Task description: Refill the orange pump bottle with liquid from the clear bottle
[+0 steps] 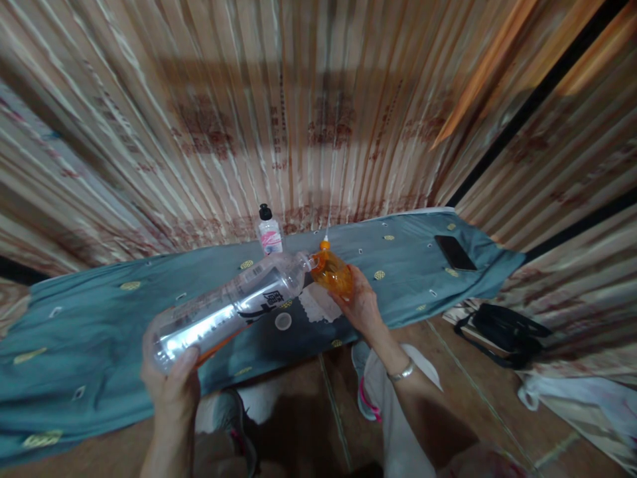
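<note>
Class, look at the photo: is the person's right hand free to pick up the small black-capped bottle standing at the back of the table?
Probably not as things stand: the right hand is shut on the orange bottle. The path to the small black-capped bottle itself looks open.

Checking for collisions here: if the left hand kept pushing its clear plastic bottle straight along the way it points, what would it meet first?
Probably the small orange bottle held in the right hand: the large clear plastic bottle in the left hand points its mouth at it, seemingly touching already, though depth is unclear.

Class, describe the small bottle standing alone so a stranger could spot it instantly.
Find the blue-grey cloth-covered table. At its far edge, against the striped curtain, stands the small bottle. Unlike the two bottles held in hands, it is upright, untouched, with a black cap and pink label.
</note>
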`<act>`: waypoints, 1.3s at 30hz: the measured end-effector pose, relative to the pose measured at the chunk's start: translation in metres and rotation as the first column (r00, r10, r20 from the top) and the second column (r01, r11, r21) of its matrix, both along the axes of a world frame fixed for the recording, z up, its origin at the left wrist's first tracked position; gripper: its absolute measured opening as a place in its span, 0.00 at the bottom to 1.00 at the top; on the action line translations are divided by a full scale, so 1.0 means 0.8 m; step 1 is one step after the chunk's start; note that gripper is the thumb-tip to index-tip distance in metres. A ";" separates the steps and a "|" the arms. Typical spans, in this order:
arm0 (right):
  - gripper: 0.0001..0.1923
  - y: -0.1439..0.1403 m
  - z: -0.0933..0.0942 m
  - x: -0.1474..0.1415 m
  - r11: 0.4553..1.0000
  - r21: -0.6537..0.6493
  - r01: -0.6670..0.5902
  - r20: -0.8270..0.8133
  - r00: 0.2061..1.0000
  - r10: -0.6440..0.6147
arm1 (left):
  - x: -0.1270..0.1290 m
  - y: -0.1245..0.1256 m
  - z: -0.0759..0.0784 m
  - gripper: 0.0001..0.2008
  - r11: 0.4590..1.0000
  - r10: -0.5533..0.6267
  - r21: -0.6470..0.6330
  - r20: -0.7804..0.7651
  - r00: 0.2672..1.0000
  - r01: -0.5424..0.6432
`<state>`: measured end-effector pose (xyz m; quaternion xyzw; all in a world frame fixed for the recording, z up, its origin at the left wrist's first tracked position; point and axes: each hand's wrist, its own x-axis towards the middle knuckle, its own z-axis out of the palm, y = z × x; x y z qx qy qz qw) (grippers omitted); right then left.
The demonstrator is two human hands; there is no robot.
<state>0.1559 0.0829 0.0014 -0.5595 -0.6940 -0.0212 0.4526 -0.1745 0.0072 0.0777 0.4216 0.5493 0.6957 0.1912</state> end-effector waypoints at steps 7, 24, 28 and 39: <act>0.39 0.001 -0.004 0.002 1.000 -0.006 -0.010 -0.008 1.000 0.010 | 0.006 0.002 0.010 0.35 1.000 0.009 -0.012 0.218 0.976 -0.007; 0.40 0.000 -0.001 0.002 1.000 -0.024 -0.006 -0.016 1.000 0.005 | 0.014 0.003 0.022 0.31 0.999 0.032 -0.029 0.191 0.981 -0.027; 0.40 0.000 -0.003 0.003 0.999 -0.036 0.003 -0.012 1.000 -0.004 | 0.013 0.003 0.021 0.32 0.999 0.030 -0.019 0.190 0.981 -0.026; 0.42 0.000 -0.003 0.004 0.999 -0.036 -0.025 -0.021 0.999 0.025 | 0.018 0.002 0.026 0.33 0.999 0.023 -0.036 0.177 0.984 -0.017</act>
